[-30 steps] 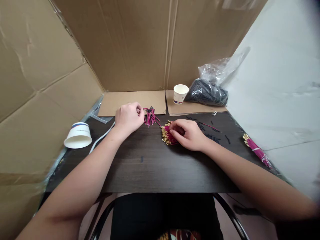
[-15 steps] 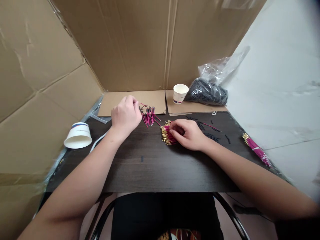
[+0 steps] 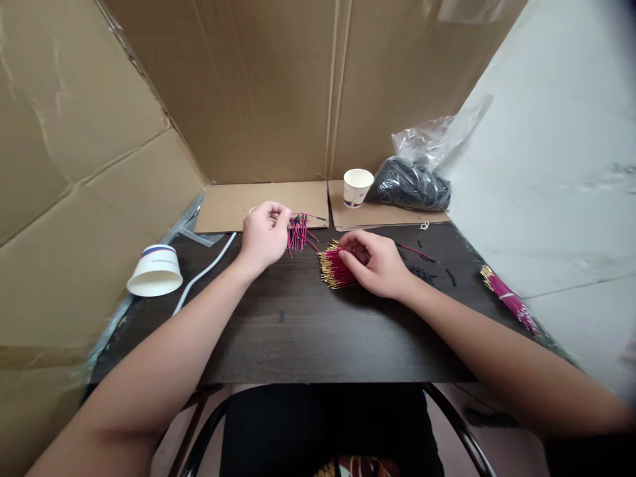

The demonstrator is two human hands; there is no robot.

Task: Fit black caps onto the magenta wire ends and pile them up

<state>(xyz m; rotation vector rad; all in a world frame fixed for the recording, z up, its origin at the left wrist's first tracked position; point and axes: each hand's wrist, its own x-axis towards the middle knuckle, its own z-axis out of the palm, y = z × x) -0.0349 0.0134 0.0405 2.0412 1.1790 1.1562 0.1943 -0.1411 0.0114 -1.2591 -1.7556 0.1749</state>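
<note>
In the head view my left hand (image 3: 265,233) is closed in a pinch on a thin pink wire (image 3: 304,213). That wire points right and has a black sleeve on its far end. Just below it lies a small heap of pink wires with black ends (image 3: 299,233). My right hand (image 3: 378,264) rests on the table with thumb and forefinger pinched together at a thick pile of pink wires with gold tips (image 3: 334,265). Whatever sits between those fingertips is too small to make out.
Black sleeves (image 3: 421,273) lie scattered beyond my right hand. A clear bag of black pieces (image 3: 412,185) and a paper cup (image 3: 356,188) stand at the back. Left are a tipped cup (image 3: 156,268) and a white cable (image 3: 205,273). A tied wire bundle (image 3: 507,298) lies right.
My left hand has moved right and slightly down, and the wire in it now shows above the small heap. My right hand has barely moved.
</note>
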